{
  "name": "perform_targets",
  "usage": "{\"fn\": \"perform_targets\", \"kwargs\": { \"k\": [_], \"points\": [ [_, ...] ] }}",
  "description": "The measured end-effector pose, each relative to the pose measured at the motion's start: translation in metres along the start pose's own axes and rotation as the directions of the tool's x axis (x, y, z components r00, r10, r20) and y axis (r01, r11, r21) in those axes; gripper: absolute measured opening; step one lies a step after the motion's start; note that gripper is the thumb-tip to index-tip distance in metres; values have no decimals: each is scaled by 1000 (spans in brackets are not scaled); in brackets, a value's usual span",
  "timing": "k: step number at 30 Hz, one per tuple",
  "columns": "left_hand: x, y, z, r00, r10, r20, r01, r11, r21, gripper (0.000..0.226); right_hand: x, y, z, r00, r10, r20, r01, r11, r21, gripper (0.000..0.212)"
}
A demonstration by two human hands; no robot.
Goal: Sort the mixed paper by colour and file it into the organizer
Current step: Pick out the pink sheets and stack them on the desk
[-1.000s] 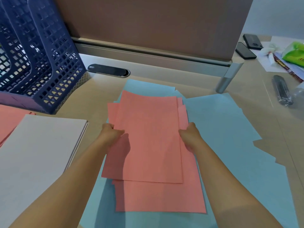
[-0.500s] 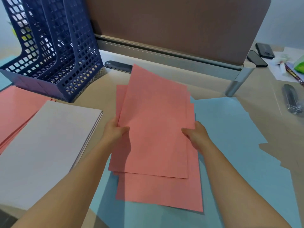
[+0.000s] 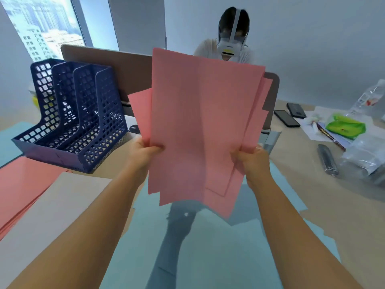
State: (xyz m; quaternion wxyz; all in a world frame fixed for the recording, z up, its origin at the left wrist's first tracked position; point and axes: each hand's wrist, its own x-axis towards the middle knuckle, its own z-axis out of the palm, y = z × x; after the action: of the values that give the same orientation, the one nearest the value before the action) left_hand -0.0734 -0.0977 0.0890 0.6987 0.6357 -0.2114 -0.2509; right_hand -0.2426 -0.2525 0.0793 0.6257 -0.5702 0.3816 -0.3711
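Head view: pink sheaf (image 3: 198, 126) held upright above the surface (image 3: 312, 201), uneven edges; left hand (image 3: 143, 153) and right hand (image 3: 253, 161) fingers grasping its sides; blue organizer (image 3: 83, 126) left, slots apparently unfilled; blue sheets (image 3: 208, 247), white stack (image 3: 48, 215) and further pink sheets (image 3: 20, 184) unfiled; sorting seemingly advanced, filing outstanding.

txt: none legible | bottle label (image 3: 365, 100), green pack (image 3: 344, 126): too blurry

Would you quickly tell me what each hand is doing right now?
Left hand: grips the left edge of the pink paper stack.
Right hand: grips the same stack's right edge, raised above the desk.
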Motion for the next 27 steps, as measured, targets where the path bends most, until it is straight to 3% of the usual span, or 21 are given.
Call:
{"fn": "perform_targets", "kwargs": {
  "k": [2, 5, 10, 13, 21, 27],
  "points": [
    [2, 10, 5, 1000, 28, 4, -28, 1000, 6, 38, -1, -9, -2, 1000, -24, -7, 24, 1000, 12, 19],
    [1, 11, 6, 998, 32, 51, -32, 999, -4, 40, -6, -14, -6, 999, 0, 38, -2, 1000, 28, 27],
    [-3, -15, 6, 993, -80, 88, 80, 997, 6, 32, -9, 6, -13, 996, 91, 24, -91, 996, -23, 25],
    [1, -24, 13, 991, -109, 72, 108, 994, 16, 33, -7, 8, -11, 997, 73, 15, -72, 997, -18, 28],
    [14, -20, 19, 993, -30, 112, 35, 999, -42, 33, 2, -5, -23, 988, -3, 152, 4, 1000, -9, 27],
    [17, -44, 20, 989, -84, 124, 85, 996, -1, 37, -1, 26, -18, 987, 111, 115, -111, 994, -7, 24]
  ]
}}
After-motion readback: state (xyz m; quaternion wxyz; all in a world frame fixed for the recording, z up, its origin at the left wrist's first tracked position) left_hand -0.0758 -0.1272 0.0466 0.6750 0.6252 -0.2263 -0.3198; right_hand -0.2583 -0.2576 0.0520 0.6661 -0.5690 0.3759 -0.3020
